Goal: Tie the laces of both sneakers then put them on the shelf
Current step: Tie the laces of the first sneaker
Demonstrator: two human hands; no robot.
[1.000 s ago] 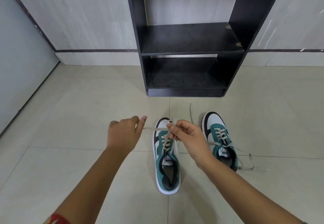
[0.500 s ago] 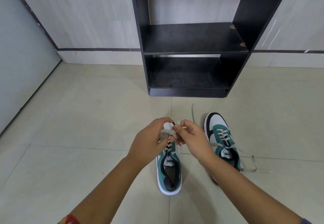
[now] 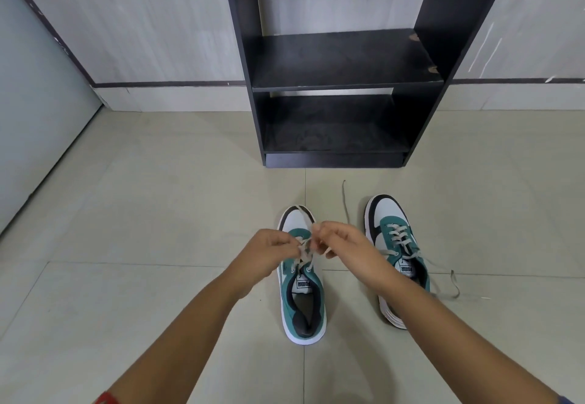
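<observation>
Two green, white and black sneakers stand side by side on the tiled floor, toes toward the shelf. Over the left sneaker (image 3: pixel 304 302) my left hand (image 3: pixel 269 251) and my right hand (image 3: pixel 342 243) meet, each pinching part of its beige lace (image 3: pixel 304 250). A loop of that lace lies over the toe. The right sneaker (image 3: pixel 394 245) is partly hidden by my right forearm; its loose lace (image 3: pixel 345 201) trails forward on the floor and another end lies out to the right. The dark shelf unit (image 3: pixel 345 80) stands just beyond the shoes.
The shelf unit stands against a pale wall (image 3: pixel 158 23) with a dark skirting stripe. A grey door panel (image 3: pixel 34 103) runs along the left side. Bare floor tiles (image 3: pixel 142 213) spread left and right of the sneakers.
My left hand has come in from the left to meet my right hand over the left sneaker's tongue. The lace, stretched wide a second ago, is now bunched between my fingers.
</observation>
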